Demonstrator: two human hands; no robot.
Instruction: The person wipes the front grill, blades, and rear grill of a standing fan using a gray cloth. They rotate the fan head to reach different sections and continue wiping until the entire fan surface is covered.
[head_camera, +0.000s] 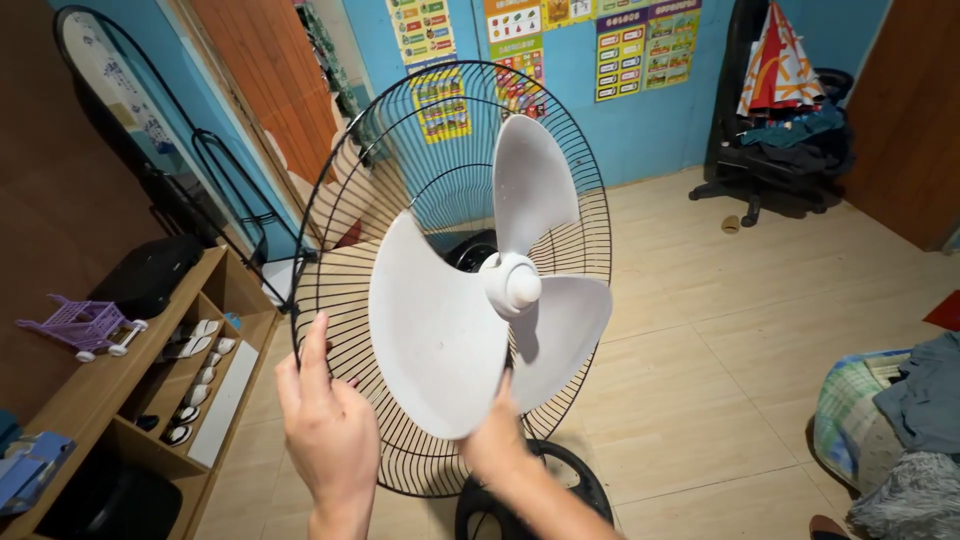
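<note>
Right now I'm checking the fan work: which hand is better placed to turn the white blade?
Probably the right hand: it sits at the lower edge of the white blade, while the left hand is on the black wire guard.

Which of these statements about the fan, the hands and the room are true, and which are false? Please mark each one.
1. The fan blade is white and has three wings. True.
2. The front grille covers the blade. False: only the black rear grille stands behind it; the front is open.
3. The left hand is at the grille's rim. True.
4. The right hand holds the purple toy cart. False: the purple toy cart stands on the wooden shelf; this hand is at the blade's lower edge.
5. The floor is carpeted. False: it is tiled.
</note>
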